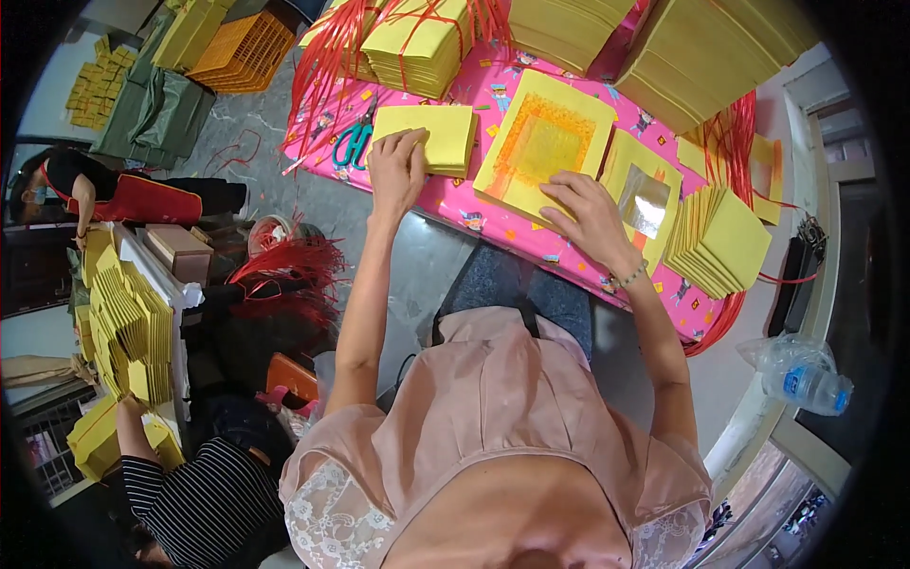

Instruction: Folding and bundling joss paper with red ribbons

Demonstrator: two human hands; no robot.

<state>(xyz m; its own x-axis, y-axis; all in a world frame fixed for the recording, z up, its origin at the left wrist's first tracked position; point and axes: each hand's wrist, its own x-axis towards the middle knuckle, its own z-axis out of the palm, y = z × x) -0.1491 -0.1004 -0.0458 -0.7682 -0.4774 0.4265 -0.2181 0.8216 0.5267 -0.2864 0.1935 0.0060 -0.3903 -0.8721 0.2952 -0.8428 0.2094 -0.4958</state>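
Note:
My left hand (397, 169) lies with its fingers flat on the near left corner of a small stack of yellow paper (444, 136). Just left of it, teal-handled scissors (353, 144) rest on the pink cloth. My right hand (590, 216), fingers spread, touches the near right part of a yellow sheet with an orange printed frame (542, 142), which tops a thicker pile. Beside that hand is a yellow sheet bearing a silver rectangle (645, 201). Farther right, a fanned stack of folded yellow paper (718, 239) leans over.
Tall yellow paper bundles (417, 47) tied with red string line the far side of the pink-covered table (450, 201). Red strands (322, 57) hang off its left edge. Two people work at left near a table piled with yellow paper (128, 313). A plastic bottle (806, 387) lies at right.

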